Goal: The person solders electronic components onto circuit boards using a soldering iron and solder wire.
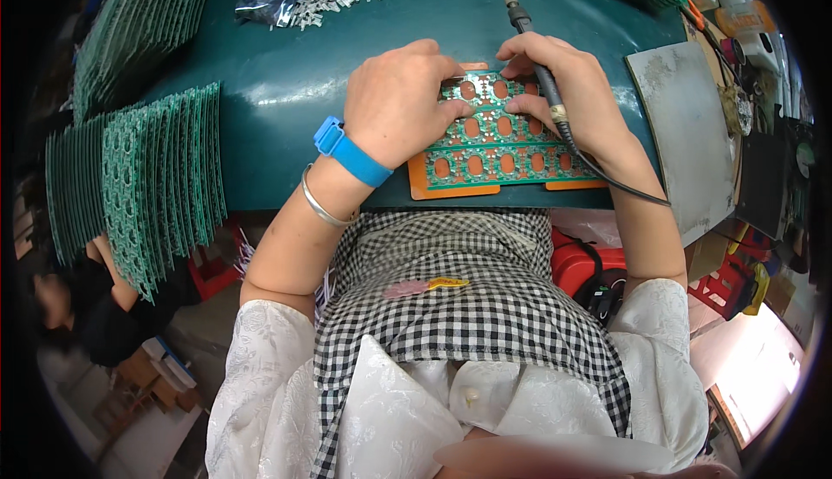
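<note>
My left hand (399, 97) is at the green circuit-board panel (490, 143), thumb and forefinger apart, while my right hand (589, 93) has fingers clasped around a soldering iron (547, 84).

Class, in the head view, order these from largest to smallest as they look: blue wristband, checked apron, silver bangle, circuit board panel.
1. Checked apron
2. Circuit board panel, though partly covered
3. Blue wristband
4. Silver bangle, just a thin band

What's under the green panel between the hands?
Beneath the green panel, an orange plate juts out along the near edge and orange shows through holes; the rest is covered.
</note>
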Demonstrator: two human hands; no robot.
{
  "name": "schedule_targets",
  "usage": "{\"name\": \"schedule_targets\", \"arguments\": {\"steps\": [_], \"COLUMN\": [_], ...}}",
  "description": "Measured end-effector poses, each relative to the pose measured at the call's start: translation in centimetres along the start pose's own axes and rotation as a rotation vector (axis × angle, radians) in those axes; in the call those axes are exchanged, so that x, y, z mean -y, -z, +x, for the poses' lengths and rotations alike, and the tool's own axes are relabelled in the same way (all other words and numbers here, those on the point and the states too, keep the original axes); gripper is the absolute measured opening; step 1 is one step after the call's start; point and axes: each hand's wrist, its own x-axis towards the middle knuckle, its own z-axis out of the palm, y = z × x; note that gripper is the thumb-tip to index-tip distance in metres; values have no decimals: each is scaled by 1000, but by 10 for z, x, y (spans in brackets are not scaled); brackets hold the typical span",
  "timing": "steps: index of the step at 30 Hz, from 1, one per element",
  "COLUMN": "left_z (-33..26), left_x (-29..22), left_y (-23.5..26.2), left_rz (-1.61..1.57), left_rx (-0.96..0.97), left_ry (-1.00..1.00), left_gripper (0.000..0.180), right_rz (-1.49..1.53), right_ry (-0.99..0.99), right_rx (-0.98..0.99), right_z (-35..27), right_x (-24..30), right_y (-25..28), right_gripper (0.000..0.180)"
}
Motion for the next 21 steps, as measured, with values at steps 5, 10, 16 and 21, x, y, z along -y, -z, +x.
{"name": "schedule_targets", "arguments": {"steps": [5,10,16,21], "left_z": [-3,-8,-22,-22], "left_x": [3,12,27,36], "left_y": [-2,0,2,-3], "left_rz": [38,-48,-99,-178], "left_rx": [11,-39,-58,-40], "left_ry": [48,10,100,171], "left_gripper": [28,30,30,31], "right_rz": [-70,-63,-82,51], "right_ry": [1,-16,68,-98], "right_rx": [19,27,-55,-22], "right_z": [1,2,1,2], "right_x": [5,6,7,11], "right_y": [-1,-3,-9,-10], "right_gripper": [39,39,39,39]}}
